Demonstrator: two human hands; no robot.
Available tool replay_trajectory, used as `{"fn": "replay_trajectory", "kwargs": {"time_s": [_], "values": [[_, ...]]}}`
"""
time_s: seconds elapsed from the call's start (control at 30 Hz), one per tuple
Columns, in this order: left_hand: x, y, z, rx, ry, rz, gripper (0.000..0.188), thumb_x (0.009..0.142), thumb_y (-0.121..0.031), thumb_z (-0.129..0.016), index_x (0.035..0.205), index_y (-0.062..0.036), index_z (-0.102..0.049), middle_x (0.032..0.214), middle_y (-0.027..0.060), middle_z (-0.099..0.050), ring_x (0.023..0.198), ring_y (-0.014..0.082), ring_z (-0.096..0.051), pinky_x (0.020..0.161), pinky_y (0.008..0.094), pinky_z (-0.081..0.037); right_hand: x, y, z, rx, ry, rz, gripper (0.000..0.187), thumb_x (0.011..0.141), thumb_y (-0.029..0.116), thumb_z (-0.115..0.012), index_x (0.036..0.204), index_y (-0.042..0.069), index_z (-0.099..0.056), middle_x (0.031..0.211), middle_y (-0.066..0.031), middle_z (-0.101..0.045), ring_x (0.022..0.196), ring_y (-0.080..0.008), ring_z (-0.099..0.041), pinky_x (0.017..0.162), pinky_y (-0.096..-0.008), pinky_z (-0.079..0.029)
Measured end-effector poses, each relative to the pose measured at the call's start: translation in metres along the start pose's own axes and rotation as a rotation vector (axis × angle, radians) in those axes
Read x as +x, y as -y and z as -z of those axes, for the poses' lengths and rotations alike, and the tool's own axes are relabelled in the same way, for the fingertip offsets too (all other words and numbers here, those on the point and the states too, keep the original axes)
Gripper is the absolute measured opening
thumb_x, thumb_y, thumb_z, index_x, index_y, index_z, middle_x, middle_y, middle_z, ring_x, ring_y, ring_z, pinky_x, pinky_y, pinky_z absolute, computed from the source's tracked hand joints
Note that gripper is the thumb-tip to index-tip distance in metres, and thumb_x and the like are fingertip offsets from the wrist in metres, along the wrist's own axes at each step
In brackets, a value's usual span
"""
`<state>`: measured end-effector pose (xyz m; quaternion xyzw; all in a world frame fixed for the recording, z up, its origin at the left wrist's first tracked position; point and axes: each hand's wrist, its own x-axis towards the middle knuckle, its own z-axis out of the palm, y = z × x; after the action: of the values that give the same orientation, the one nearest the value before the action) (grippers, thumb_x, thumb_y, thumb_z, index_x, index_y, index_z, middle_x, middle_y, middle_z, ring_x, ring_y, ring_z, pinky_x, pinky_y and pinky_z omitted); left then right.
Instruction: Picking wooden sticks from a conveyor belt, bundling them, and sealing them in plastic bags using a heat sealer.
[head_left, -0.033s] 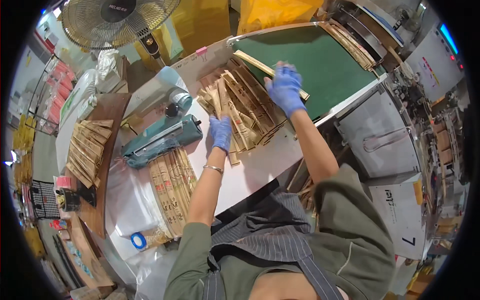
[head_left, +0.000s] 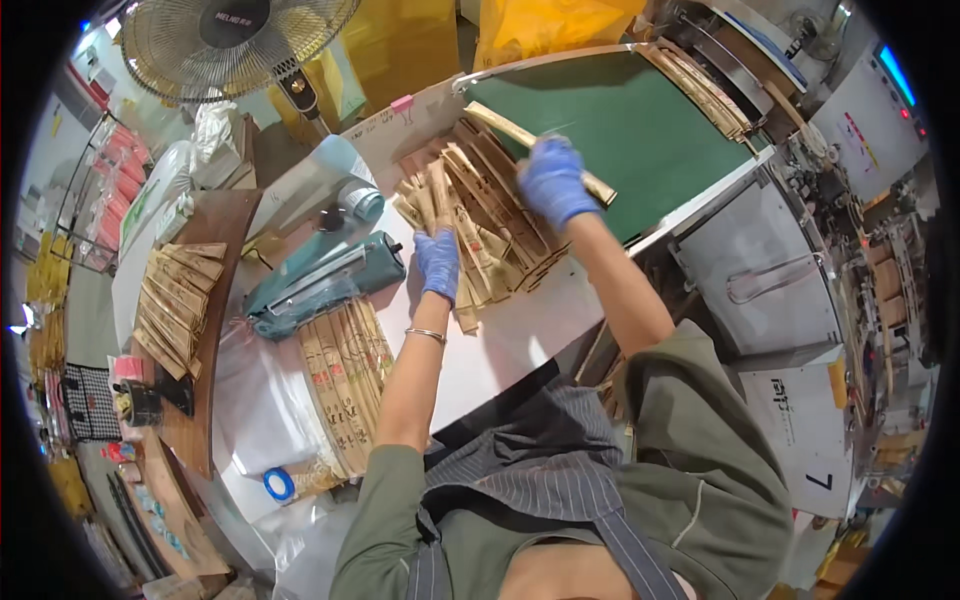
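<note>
My left hand (head_left: 437,264), in a blue glove, is closed round a bunch of long, narrow brown paper packets (head_left: 436,195). Beside it, a larger loose pile of the same printed packets (head_left: 495,225) spreads over the white table. My right hand (head_left: 553,182), also gloved in blue, lies across a single pale packet (head_left: 500,125) at the near left of the green belt (head_left: 660,130). Its fingers are blurred and partly hidden, so whether they grip that packet does not show.
Left of my left hand lie a teal pouch (head_left: 325,283) and a row of packets (head_left: 345,380). Beyond are a fanned stack (head_left: 180,305) on a brown board (head_left: 225,260), a blue tape roll (head_left: 278,484) and a fan (head_left: 235,45). More packets (head_left: 700,90) lie at the belt's far right.
My right hand has moved a little left and nearer, and its fingers look more bent. The single packet has barely shifted. My left hand stays nearly still on its bunch.
</note>
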<state>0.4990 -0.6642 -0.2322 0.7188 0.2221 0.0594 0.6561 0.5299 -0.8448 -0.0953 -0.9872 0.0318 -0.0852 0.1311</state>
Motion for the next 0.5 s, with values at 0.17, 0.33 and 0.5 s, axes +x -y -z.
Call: {"fn": "replay_trajectory", "kwargs": {"time_s": [0.17, 0.33, 0.5], "values": [[0.026, -0.018, 0.01, 0.24, -0.223, -0.068, 0.062, 0.073, -0.044, -0.062, 0.106, 0.0054, -0.045, 0.095, 0.0216, -0.058, 0.086, 0.0298, -0.057, 0.077, 0.0356, -0.043, -0.011, 0.052, -0.105, 0.27, -0.218, 0.095, 0.046, 0.077, 0.034, -0.054, 0.104, -0.003, -0.05, 0.106, -0.0277, -0.052, 0.097, -0.0369, -0.053, 0.081, -0.0405, -0.044], [0.055, -0.031, 0.011, 0.187, -0.149, 0.04, 0.079, 0.06, -0.047, -0.073, 0.11, 0.006, -0.043, 0.103, 0.0226, -0.055, 0.094, 0.0303, -0.055, 0.084, 0.035, -0.041, 0.027, 0.048, -0.129, 0.464, 0.06, -0.13, 0.06, 0.08, 0.045, -0.051, 0.116, -0.002, -0.044, 0.103, -0.0284, -0.054, 0.093, -0.0416, -0.054, 0.081, -0.0433, -0.044], [0.049, -0.041, -0.028, -0.042, 0.013, -0.012, 0.076, 0.059, -0.031, -0.08, 0.116, 0.0019, -0.041, 0.105, 0.0165, -0.055, 0.089, 0.0228, -0.057, 0.074, 0.0319, -0.047, 0.062, 0.007, -0.232, 0.44, -0.159, -0.306, 0.055, 0.083, 0.046, -0.05, 0.111, -0.001, -0.052, 0.097, -0.0174, -0.062, 0.086, -0.0339, -0.06, 0.075, -0.0379, -0.048]]}}
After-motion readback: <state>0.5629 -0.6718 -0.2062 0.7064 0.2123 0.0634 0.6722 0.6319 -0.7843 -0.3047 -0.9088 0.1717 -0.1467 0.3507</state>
